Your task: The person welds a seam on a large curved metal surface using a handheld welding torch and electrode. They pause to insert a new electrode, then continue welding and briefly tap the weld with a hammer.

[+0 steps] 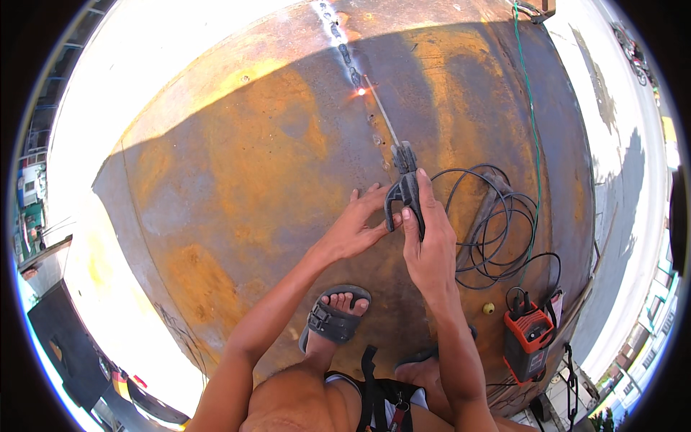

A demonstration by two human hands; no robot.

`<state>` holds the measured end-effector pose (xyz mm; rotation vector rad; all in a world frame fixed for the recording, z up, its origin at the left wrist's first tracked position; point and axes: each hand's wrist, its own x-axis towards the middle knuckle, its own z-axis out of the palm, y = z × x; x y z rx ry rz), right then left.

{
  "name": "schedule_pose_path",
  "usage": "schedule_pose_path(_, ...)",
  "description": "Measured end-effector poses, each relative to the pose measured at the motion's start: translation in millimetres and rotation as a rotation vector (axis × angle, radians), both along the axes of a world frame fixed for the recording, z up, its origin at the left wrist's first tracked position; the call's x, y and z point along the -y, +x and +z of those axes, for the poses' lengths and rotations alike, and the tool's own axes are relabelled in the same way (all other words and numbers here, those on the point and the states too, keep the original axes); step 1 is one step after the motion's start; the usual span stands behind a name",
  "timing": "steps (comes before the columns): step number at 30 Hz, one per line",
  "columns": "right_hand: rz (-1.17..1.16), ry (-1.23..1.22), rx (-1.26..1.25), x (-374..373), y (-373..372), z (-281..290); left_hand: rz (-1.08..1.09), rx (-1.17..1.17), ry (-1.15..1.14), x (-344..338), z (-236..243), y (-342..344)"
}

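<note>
My right hand [430, 248] is wrapped around a black welding electrode holder [409, 189]. A thin welding rod [383, 110] is clamped in its jaws and points away from me. Close by the rod's far end, an orange-white glowing spot [360, 91] sits on the rusty metal plate [245, 180]. Beyond the glow runs a broken line of dark weld bead [344, 53] with pale edges. My left hand [358, 225] has its fingers stretched apart beside the holder's curved lever. Its thumb reaches the lever, though whether it presses on it I cannot tell.
A black cable [497, 216] lies coiled at the right, with a green cord [531, 108] running past it. An orange and black welding machine [529, 338] stands near the plate's right edge. A small yellowish round object [489, 308] lies nearby. My sandaled foot [338, 311] rests on the plate.
</note>
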<state>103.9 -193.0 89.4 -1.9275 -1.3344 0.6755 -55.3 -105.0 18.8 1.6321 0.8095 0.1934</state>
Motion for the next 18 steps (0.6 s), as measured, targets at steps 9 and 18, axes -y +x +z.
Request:
schedule_pose_path(9,0.007,-0.036,0.009,-1.2,2.5,-5.2,0.009,0.018,0.02,2.0,-4.9,-0.3)
schedule_pose_path(18,0.023,-0.077,-0.004,-2.0,2.8,-4.6,0.019,0.03,0.03,2.2,-6.8,-1.1)
